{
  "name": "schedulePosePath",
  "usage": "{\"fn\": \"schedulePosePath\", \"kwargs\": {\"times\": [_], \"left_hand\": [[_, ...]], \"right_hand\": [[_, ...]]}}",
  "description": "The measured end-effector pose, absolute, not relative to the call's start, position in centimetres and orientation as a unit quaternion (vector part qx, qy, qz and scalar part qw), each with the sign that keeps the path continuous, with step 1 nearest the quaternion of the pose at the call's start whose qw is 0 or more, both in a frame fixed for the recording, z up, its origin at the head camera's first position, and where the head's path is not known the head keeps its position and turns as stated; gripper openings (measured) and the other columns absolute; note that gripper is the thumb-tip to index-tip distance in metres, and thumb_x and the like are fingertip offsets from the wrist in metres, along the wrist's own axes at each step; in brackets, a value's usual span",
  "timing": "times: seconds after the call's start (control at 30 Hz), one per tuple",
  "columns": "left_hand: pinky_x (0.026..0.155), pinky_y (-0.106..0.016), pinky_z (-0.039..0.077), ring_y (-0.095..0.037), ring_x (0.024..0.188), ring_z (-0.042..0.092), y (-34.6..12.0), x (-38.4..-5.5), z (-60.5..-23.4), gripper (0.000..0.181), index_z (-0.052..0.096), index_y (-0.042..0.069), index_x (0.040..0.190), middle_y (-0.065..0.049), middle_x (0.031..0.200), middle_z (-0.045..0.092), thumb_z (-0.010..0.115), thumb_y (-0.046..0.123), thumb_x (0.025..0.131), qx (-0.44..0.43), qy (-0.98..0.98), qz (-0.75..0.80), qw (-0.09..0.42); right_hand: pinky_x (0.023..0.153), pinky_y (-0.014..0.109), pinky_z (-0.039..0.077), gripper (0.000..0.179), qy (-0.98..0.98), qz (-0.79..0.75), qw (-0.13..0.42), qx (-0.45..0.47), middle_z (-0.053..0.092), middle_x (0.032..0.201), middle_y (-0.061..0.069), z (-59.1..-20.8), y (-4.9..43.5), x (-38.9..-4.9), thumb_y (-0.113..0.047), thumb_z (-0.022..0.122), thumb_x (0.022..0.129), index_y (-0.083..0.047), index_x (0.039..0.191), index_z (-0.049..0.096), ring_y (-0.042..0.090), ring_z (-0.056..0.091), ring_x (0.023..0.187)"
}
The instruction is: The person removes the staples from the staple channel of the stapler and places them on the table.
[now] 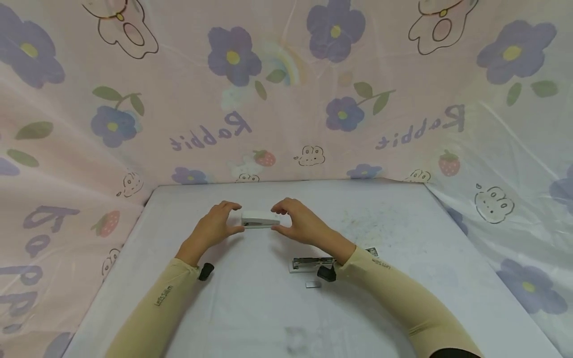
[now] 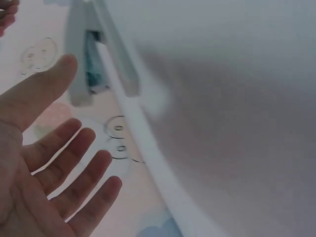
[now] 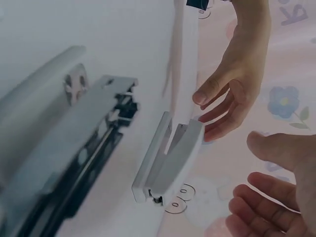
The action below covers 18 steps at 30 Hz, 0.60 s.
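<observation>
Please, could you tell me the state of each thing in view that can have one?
White stapler: upright, gaping at one end.
Second stapler: opened, metal inside exposed.
Small silver strip: lying loose, outside both staplers.
Left hand: open, beside the white stapler; contact unclear.
Right hand: open, at its other end; contact unclear.
Tabletop: smudged in places.
Patterned sheet: hanging, creased.

A: What lies between left hand (image 1: 215, 226) and right hand (image 1: 303, 223)?
B: The far stapler (image 1: 260, 218), on the table (image 1: 241, 308); nearer and right, a second stapler (image 1: 311, 261), with a staple strip (image 1: 313, 285) at its near side.
</observation>
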<state>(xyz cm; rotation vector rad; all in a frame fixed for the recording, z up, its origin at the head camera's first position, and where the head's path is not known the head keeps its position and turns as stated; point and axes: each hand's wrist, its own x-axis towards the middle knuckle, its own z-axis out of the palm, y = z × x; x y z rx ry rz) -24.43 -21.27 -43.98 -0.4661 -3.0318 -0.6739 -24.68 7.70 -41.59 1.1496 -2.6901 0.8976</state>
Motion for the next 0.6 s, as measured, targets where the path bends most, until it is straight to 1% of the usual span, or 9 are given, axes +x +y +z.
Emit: {"fn": "schedulePosePath", "kwargs": {"times": [0.1, 0.23, 0.3, 0.4, 0.47, 0.6], "left_hand": [[0.105, -0.068, 0.049, -0.044, 0.14, 0.051, -21.7, -25.3, -44.4, 0.068, 0.057, 0.007, 0.15, -0.019, 0.153, 0.054, 0.086, 0.035, 0.095, -0.151, -0.964, -0.216, -0.023], [0.104, -0.067, 0.049, -0.042, 0.136, 0.053, -22.0, -26.2, -44.7, 0.066, 0.058, 0.009, 0.149, -0.018, 0.148, 0.057, 0.085, 0.035, 0.095, -0.157, -0.963, -0.215, -0.044], [0.104, -0.066, 0.05, -0.041, 0.134, 0.055, -22.1, -26.6, -44.8, 0.065, 0.059, 0.009, 0.148, -0.018, 0.146, 0.058, 0.085, 0.034, 0.095, -0.162, -0.963, -0.211, -0.051], [0.104, -0.064, 0.051, -0.04, 0.132, 0.058, -22.0, -27.4, -45.0, 0.064, 0.06, 0.006, 0.146, -0.018, 0.143, 0.061, 0.086, 0.033, 0.094, -0.166, -0.963, -0.205, -0.062], [0.104, -0.062, 0.052, -0.039, 0.13, 0.06, -22.0, -28.0, -45.2, 0.063, 0.062, 0.005, 0.144, -0.017, 0.139, 0.064, 0.087, 0.031, 0.093, -0.166, -0.963, -0.2, -0.072], [0.101, -0.059, 0.054, -0.037, 0.124, 0.063, -22.1, -28.9, -45.8, 0.058, 0.066, 0.004, 0.138, -0.016, 0.132, 0.067, 0.088, 0.031, 0.092, -0.17, -0.963, -0.19, -0.086]], "right_hand": [[0.102, 0.042, 0.054, 0.042, -0.879, 0.299, 0.024, 0.369, 0.068, 0.125, 0.012, -41.8, 6.8, -25.6, -0.019, 0.084, 0.096, -0.003, 0.129, 0.066, 0.034, 0.065, 0.116], [0.103, 0.044, 0.053, 0.042, -0.875, 0.316, 0.001, 0.366, 0.068, 0.126, 0.017, -42.5, 5.8, -26.9, -0.02, 0.084, 0.097, -0.001, 0.13, 0.066, 0.036, 0.064, 0.117], [0.103, 0.045, 0.053, 0.044, -0.873, 0.325, -0.011, 0.363, 0.067, 0.127, 0.021, -42.9, 5.3, -27.5, -0.02, 0.084, 0.097, 0.001, 0.13, 0.065, 0.038, 0.064, 0.118], [0.103, 0.046, 0.053, 0.047, -0.874, 0.332, -0.023, 0.354, 0.067, 0.127, 0.022, -43.3, 4.4, -28.2, -0.022, 0.085, 0.096, 0.004, 0.131, 0.065, 0.039, 0.064, 0.118], [0.103, 0.045, 0.053, 0.048, -0.876, 0.334, -0.03, 0.347, 0.068, 0.126, 0.02, -43.5, 3.8, -28.6, -0.024, 0.085, 0.096, 0.004, 0.131, 0.066, 0.037, 0.064, 0.117], [0.103, 0.041, 0.053, 0.05, -0.882, 0.326, -0.04, 0.338, 0.069, 0.126, 0.015, -44.0, 2.7, -29.4, -0.03, 0.086, 0.095, 0.0, 0.131, 0.067, 0.028, 0.064, 0.116]]}}
